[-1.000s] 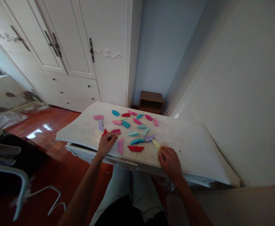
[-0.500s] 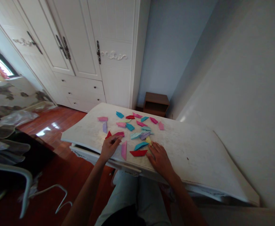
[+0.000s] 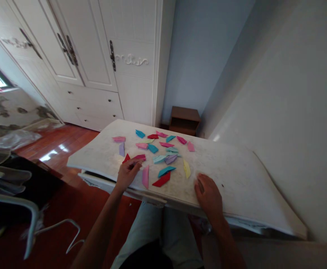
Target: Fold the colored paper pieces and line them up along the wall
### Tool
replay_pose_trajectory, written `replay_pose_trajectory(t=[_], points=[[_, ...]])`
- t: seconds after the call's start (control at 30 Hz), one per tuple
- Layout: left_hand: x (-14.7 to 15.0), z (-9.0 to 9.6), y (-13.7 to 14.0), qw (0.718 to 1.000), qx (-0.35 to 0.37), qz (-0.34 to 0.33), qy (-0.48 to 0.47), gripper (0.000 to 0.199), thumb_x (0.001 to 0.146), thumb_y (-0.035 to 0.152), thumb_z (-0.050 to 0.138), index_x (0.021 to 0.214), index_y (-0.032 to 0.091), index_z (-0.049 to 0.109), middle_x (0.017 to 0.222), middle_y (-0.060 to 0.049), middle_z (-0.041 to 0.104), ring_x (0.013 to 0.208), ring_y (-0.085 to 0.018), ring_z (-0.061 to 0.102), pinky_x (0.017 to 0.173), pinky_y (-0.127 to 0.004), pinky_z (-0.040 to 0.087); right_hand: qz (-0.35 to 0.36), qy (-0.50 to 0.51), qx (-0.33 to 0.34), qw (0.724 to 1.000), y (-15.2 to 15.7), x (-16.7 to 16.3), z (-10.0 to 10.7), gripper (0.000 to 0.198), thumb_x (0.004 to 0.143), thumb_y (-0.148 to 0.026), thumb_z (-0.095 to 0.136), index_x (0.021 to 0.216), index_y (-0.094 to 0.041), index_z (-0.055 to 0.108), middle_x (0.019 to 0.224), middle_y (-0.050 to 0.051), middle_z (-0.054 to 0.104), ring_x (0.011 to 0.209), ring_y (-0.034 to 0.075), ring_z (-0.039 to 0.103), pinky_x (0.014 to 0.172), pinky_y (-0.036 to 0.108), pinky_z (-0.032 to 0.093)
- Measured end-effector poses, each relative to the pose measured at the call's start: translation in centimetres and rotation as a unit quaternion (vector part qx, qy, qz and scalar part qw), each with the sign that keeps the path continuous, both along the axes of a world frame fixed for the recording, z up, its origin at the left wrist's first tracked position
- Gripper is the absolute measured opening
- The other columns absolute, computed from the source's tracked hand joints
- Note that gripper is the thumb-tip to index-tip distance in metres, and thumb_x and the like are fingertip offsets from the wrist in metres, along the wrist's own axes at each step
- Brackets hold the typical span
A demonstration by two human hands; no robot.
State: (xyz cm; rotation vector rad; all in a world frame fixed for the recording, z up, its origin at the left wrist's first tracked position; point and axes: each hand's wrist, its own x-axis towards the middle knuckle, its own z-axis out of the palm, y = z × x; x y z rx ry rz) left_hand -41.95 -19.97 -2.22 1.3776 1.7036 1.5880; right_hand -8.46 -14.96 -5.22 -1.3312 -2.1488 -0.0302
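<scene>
Several folded paper pieces in pink, red, blue, mint, purple and yellow lie over the white tabletop. My left hand rests at the left with loosely bent fingers and a gap beside the thumb. It is next to a red folded paper piece and a magenta folded paper piece; whether it touches them I cannot tell. A pink strip lies just right of it. To the right, my right hand is on the table with half-curled fingers, nothing visible in them. A yellow folded piece lies apart on its left, near a blue piece and a red piece.
The white table has a drawer front along its near edge. A white wardrobe and a small brown cabinet stand behind it. A wall rises on the right. At the left are a chair's white metal frame and a plastic bag.
My right hand has moved right, away from the pieces. The yellow piece now lies separately, right of the purple one. The near red piece has turned, and my left hand is almost unmoved.
</scene>
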Motion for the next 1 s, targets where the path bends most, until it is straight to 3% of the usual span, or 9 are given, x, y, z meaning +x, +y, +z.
replay_pose_trajectory(t=[0.1, 0.17, 0.3, 0.43, 0.6, 0.8, 0.87, 1.0], points=[[0.1, 0.2, 0.0, 1.0, 0.003, 0.004, -0.006, 0.026, 0.079, 0.039, 0.063, 0.087, 0.017, 0.074, 0.074, -0.004, 0.072, 0.063, -0.015, 0.063, 0.058, -0.025, 0.05, 0.065, -0.031, -0.023, 0.997, 0.0, -0.5, 0.2, 0.043, 0.094, -0.033, 0.044, 0.13, -0.013, 0.058, 0.132, 0.016, 0.06, 0.124, 0.03, 0.054, 0.108, 0.054, 0.038], [0.1, 0.2, 0.0, 1.0, 0.001, 0.003, -0.007, 0.025, 0.079, 0.039, 0.063, 0.085, 0.017, 0.074, 0.074, -0.004, 0.072, 0.061, -0.015, 0.063, 0.057, -0.025, 0.05, 0.106, -0.038, -0.039, 0.993, -0.1, -0.8, 0.4, 0.042, 0.094, -0.032, 0.046, 0.131, -0.017, 0.058, 0.135, 0.012, 0.059, 0.129, 0.029, 0.051, 0.109, 0.055, 0.036], [0.0, 0.2, -0.1, 1.0, 0.005, 0.01, -0.004, 0.025, 0.079, 0.038, 0.063, 0.084, 0.017, 0.074, 0.074, -0.004, 0.072, 0.062, -0.015, 0.062, 0.057, -0.024, 0.049, 0.147, 0.016, -0.055, 0.988, -0.1, -0.5, 0.6, 0.033, 0.094, -0.033, 0.049, 0.117, -0.021, 0.069, 0.127, 0.01, 0.065, 0.126, 0.028, 0.054, 0.109, 0.056, 0.037], [0.0, 0.2, -0.1, 1.0, 0.001, 0.01, 0.001, 0.027, 0.08, 0.039, 0.063, 0.087, 0.017, 0.074, 0.073, -0.004, 0.072, 0.062, -0.015, 0.062, 0.057, -0.024, 0.048, 0.136, 0.152, -0.108, 0.973, -0.1, -0.1, 1.1, 0.028, 0.091, -0.038, 0.053, 0.102, -0.024, 0.075, 0.114, 0.009, 0.072, 0.115, 0.026, 0.062, 0.108, 0.054, 0.039], [0.0, 0.8, -0.2, 1.0, -0.007, 0.0, 0.007, 0.025, 0.079, 0.04, 0.062, 0.082, 0.017, 0.073, 0.067, -0.002, 0.068, 0.06, -0.014, 0.059, 0.057, -0.023, 0.046, 0.052, 0.348, -0.235, 0.906, -0.4, 0.8, 2.1, 0.033, 0.086, -0.048, 0.06, 0.095, -0.021, 0.076, 0.102, 0.011, 0.075, 0.096, 0.025, 0.068, 0.091, 0.043, 0.052], [-0.4, 0.7, -0.3, 0.999, -0.017, -0.04, 0.005, 0.024, 0.079, 0.038, 0.061, 0.067, 0.018, 0.066, 0.056, 0.002, 0.057, 0.051, -0.012, 0.049, 0.05, -0.022, 0.038, 0.009, 0.542, -0.186, 0.819, -0.3, 1.7, 1.3, 0.038, 0.079, -0.055, 0.065, 0.074, -0.018, 0.07, 0.076, 0.008, 0.071, 0.072, 0.02, 0.065, 0.072, 0.034, 0.054], [-0.4, 0.7, -0.4, 0.999, -0.022, -0.043, -0.005, 0.025, 0.08, 0.04, 0.061, 0.068, 0.018, 0.066, 0.056, 0.002, 0.056, 0.05, -0.012, 0.047, 0.048, -0.022, 0.035, 0.005, 0.536, -0.184, 0.824, -0.5, 1.7, 1.0, 0.037, 0.079, -0.054, 0.066, 0.075, -0.018, 0.07, 0.076, 0.008, 0.071, 0.071, 0.019, 0.065, 0.07, 0.033, 0.054], [-0.3, 0.8, -0.4, 0.998, -0.023, -0.049, -0.015, 0.024, 0.079, 0.04, 0.061, 0.069, 0.018, 0.066, 0.057, 0.001, 0.056, 0.051, -0.012, 0.047, 0.048, -0.023, 0.035, 0.005, 0.474, -0.196, 0.859, -0.8, 1.8, 0.7, 0.034, 0.081, -0.051, 0.066, 0.081, -0.018, 0.072, 0.083, 0.008, 0.072, 0.076, 0.02, 0.065, 0.073, 0.032, 0.053]])
